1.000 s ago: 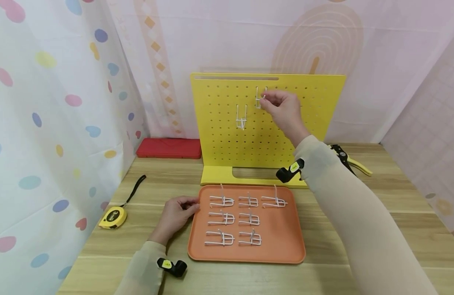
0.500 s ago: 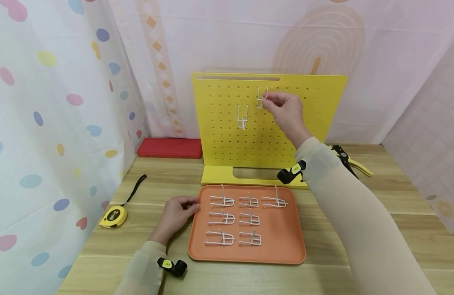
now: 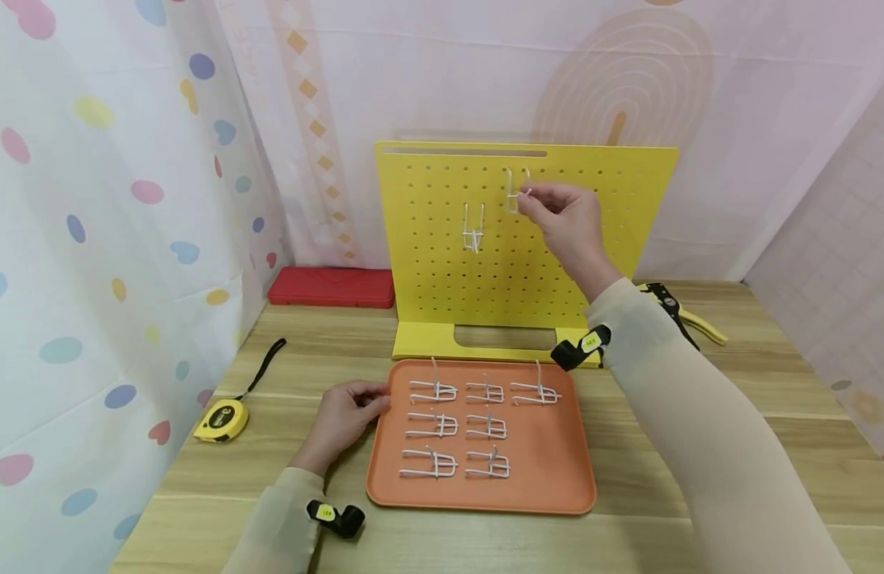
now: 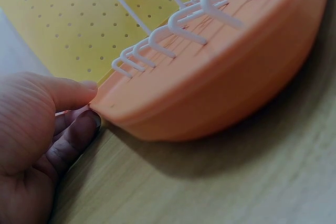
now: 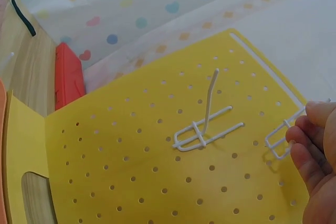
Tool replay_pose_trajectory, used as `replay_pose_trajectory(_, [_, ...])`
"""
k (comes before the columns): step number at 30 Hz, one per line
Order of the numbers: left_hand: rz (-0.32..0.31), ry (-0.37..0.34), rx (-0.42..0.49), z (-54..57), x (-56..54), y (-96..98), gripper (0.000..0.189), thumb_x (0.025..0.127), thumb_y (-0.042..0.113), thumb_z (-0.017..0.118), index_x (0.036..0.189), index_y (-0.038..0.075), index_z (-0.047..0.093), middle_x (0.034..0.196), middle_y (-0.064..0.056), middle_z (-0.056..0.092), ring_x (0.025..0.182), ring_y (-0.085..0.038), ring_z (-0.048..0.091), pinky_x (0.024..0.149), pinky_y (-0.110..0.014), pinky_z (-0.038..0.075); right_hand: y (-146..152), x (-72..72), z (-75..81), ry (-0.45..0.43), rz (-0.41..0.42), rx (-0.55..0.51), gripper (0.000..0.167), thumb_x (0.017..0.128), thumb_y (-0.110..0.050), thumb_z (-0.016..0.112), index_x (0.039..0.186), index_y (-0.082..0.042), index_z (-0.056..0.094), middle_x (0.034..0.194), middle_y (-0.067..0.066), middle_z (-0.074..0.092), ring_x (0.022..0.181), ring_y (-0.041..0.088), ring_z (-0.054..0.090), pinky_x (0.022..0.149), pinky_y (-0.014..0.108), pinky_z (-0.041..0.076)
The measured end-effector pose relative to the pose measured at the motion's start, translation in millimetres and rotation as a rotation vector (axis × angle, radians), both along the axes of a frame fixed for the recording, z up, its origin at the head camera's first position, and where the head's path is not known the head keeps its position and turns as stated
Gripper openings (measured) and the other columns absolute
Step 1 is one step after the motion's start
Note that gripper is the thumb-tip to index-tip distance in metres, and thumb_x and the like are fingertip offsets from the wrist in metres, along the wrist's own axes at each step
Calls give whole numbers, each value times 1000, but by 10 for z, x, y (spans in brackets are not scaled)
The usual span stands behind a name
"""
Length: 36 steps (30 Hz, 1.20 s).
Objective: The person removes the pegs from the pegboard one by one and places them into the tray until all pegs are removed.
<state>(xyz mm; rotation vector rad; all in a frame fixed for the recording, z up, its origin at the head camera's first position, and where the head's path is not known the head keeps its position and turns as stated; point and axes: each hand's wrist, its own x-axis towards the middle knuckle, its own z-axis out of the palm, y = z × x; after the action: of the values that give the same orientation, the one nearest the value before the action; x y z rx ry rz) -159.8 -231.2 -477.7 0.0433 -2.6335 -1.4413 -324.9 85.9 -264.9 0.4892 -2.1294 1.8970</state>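
Note:
My right hand (image 3: pixel 567 223) pinches a white wire pegboard hook (image 3: pixel 513 196) between thumb and fingers, close in front of the top rows of the yellow pegboard (image 3: pixel 422 339). The hook's two prongs point upward, and the fingers cover part of it. Left of it and lower, another white hook (image 3: pixel 473 233) hangs in the board, its single arm jutting out in the right wrist view. My left hand (image 3: pixel 347 418) grips the left rim of an orange tray (image 3: pixel 549 466), thumb on top and fingers beneath. Several white hooks (image 3: pixel 488 427) lie in rows in the tray.
The tray sits directly before the pegboard's base. A red case (image 3: pixel 331 287) lies behind on the left, and a yellow tape measure (image 3: pixel 222 420) with a black strap is at the left. A yellow-and-black hand tool (image 3: pixel 700 325) lies beyond my right forearm. Curtains enclose the table.
My right hand has moved slightly right with the pinched hook, whose prongs now stand at a different spot against the top holes. The left hand has stayed on the tray rim.

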Motion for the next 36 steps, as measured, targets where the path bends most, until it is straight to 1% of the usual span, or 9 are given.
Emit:
replay_pose_trajectory(4, [-2,0,0,-6,-2,2,18,86,13,73,104,10,75,89,-2,71,80,-14,63,69,-25,50,71,80,-60,27,16,-26,29,86,-20,73,108,-1,72,101,4,71,89,17,68,78,30,52])
replay_pose_trajectory(7, [-6,2,-5,-5,-6,8,18,86,13,73,104,9,75,89,-2,71,80,-14,63,69,-25,50,135,158,-118,52,30,-40,28,87,-19,73,107,1,72,100,6,72,87,18,68,78,28,53])
replay_pose_trajectory(13, [-8,-2,-10,10,-14,24,18,87,13,73,104,8,75,90,-2,71,81,-15,63,70,-25,50,274,346,-253,85,25,-21,24,87,-18,73,103,-1,74,96,7,72,85,17,68,75,25,53])
replay_pose_trajectory(18, [-13,-5,-7,13,-24,17,18,86,13,73,104,8,75,90,-3,71,82,-15,63,70,-25,51,387,528,-417,109,39,-31,23,87,-14,72,104,2,73,95,8,73,84,16,69,77,24,53])
replay_pose_trajectory(22, [-13,-2,-7,5,-33,6,18,86,13,74,104,8,75,90,-3,71,82,-15,63,70,-25,50,468,672,-568,120,56,-48,23,87,-10,71,104,5,71,93,5,73,83,13,69,76,23,53])
replay_pose_trajectory(26, [-7,-6,-10,-2,-36,5,19,86,14,74,104,8,74,90,-3,71,82,-15,63,70,-25,50,549,808,-716,105,39,-60,22,87,-9,71,103,5,72,96,4,73,82,11,70,74,24,54])
replay_pose_trajectory(29, [-6,-8,-15,-5,-43,7,20,86,15,74,104,8,74,90,-3,71,82,-15,63,70,-25,50,604,902,-812,92,18,-73,18,86,-6,71,101,5,73,99,9,73,82,11,70,73,24,54])
replay_pose_trajectory(33, [-2,-14,-20,-5,-48,13,20,86,15,74,105,7,74,90,-3,71,81,-14,63,70,-24,50,670,1005,-926,102,-11,-63,14,85,0,71,98,4,74,98,11,73,80,9,68,68,21,53])
replay_pose_trajectory(36, [2,-18,-22,2,-50,22,20,86,14,74,104,7,75,89,-3,71,81,-14,63,70,-25,50,706,1091,-970,97,-42,-21,12,84,2,71,96,3,75,97,9,73,79,7,66,64,19,52])
